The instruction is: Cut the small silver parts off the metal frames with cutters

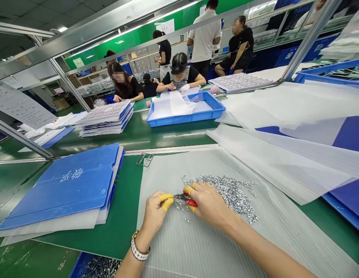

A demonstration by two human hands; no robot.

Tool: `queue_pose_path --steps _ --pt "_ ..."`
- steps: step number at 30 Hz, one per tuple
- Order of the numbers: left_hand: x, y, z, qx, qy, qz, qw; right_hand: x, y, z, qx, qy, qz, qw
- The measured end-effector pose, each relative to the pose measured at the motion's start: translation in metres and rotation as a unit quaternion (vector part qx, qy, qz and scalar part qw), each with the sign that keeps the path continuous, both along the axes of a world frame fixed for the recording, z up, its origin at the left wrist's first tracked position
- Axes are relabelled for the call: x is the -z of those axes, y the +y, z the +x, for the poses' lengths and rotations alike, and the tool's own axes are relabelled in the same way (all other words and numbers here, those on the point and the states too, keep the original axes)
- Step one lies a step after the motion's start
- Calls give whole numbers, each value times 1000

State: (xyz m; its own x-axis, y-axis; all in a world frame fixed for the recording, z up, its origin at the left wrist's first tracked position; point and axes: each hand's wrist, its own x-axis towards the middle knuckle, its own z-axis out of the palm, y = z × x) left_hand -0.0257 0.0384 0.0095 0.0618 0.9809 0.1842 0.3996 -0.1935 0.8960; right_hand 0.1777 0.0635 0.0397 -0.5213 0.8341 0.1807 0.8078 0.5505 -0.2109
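My right hand (206, 199) is closed round a pair of pliers (182, 196) with red handles and dark jaws that point left. My left hand (156, 210), wearing yellow finger covers like the right, pinches at the tip of the jaws. What lies between its thumb and finger is too small to make out. A heap of small shiny metal parts (234, 193) spreads beside and behind my right hand, on a white foam sheet (179, 166). A few loose parts (187, 220) lie just below the pliers. A thin dark frame (145, 160) rests at the sheet's far left corner.
On the left lies a stack of blue boards (66, 181) with white sheets. White foam sheets (283, 154) cover blue boards at right. Across the bench stand a blue tray (186, 119) and stacked sheets (107, 116). Below the front edge sits a bin (78, 266) of dark parts. Several people work beyond.
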Motion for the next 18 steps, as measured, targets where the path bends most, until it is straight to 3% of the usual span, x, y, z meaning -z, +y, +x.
queue_pose_path --steps 18 --pt "-7 -3 -4 53 44 2 998 -3 2 -8 -56 -16 31 998"
